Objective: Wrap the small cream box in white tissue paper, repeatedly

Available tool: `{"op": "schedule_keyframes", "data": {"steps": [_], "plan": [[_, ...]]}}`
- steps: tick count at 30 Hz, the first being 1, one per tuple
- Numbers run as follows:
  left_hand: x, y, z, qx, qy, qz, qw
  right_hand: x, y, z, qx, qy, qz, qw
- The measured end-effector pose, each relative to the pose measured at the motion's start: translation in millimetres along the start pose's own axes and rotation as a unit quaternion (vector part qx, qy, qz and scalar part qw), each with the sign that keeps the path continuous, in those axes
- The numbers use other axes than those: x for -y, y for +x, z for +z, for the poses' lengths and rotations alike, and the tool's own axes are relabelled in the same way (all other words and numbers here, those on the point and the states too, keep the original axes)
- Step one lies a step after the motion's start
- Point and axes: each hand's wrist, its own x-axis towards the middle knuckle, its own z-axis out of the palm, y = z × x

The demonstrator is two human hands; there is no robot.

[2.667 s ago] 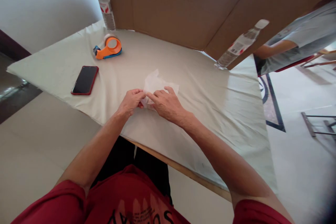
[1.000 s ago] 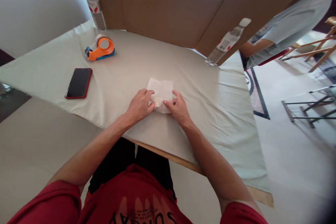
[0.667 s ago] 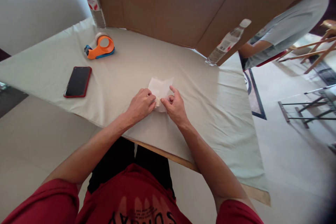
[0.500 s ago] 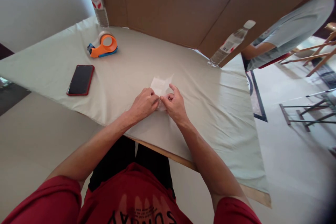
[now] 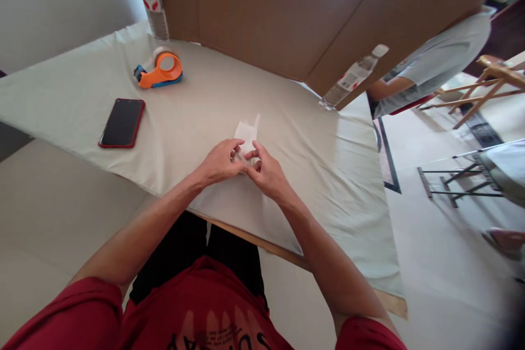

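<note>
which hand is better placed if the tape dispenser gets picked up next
Probably the left hand: the orange tape dispenser sits to the person's left, nearer to it than to the right hand. Both hands are at the white paper, though.

the sheet (image 5: 246,131) you hold of thin, matt paper, softly creased cloth (image 5: 197,112) over your counter with its plain wooden edge (image 5: 391,302), smooth plastic tape dispenser (image 5: 159,76), phone (image 5: 122,123) with a glossy screen, clear shiny plastic bottles (image 5: 155,10), matt cardboard panel (image 5: 262,11), your cloth shirt (image 5: 197,301)
</note>
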Motion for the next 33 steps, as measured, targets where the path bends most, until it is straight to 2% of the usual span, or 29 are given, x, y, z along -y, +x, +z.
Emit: {"op": "schedule_keyframes", "data": {"steps": [3, 6, 8, 10, 12, 14, 17, 22, 25, 27, 30, 33], "plan": [[-4.3, 1.2, 0.5, -0.017, -0.01, -0.026, 0.999, 4.5, 0.4, 4.6, -0.013, -0.115, -0.017, 0.993], [-4.4, 3.7, 5.0, -0.027, 0.013, -0.022, 0.999, 5.6, 2.5, 1.2, -0.004, -0.135, -0.034, 0.99], [-0.7, 5.0, 9.1, -0.026, 0.025, -0.01, 0.999, 1.2, 4.1, -5.0, 0.017, -0.079, -0.048, 0.996], [5.2, 5.5, 13.8, -0.036, 0.028, 0.007, 0.999, -6.5, 6.0, -11.6, 0.027, 0.022, -0.045, 0.998], [11.6, 5.4, 19.1, -0.061, 0.019, 0.022, 0.998, -14.7, 8.0, -15.8, -0.006, 0.119, -0.028, 0.993], [17.1, 4.7, 24.7, -0.089, 0.003, 0.03, 0.996, -20.9, 9.5, -16.0, -0.071, 0.159, -0.025, 0.984], [21.5, 2.4, 31.6, -0.119, -0.013, 0.051, 0.992, -24.5, 10.8, -9.5, -0.125, 0.104, -0.072, 0.984], [21.2, -5.5, 35.9, -0.174, -0.002, 0.106, 0.979, -24.5, 12.6, 1.2, -0.11, -0.065, -0.171, 0.977], [20.7, -8.4, 36.6, -0.189, 0.028, 0.137, 0.972, -25.9, 14.1, -0.7, -0.108, -0.067, -0.181, 0.975], [21.1, -8.3, 37.2, -0.189, 0.051, 0.154, 0.968, -27.9, 15.8, -4.2, -0.131, -0.013, -0.139, 0.981], [22.2, -7.0, 38.3, -0.19, 0.063, 0.165, 0.966, -31.2, 21.1, -9.8, -0.157, 0.119, 0.032, 0.98], [23.3, -6.4, 39.6, -0.196, 0.066, 0.171, 0.963, -32.2, 30.6, -12.8, -0.091, 0.226, 0.19, 0.951]]}}
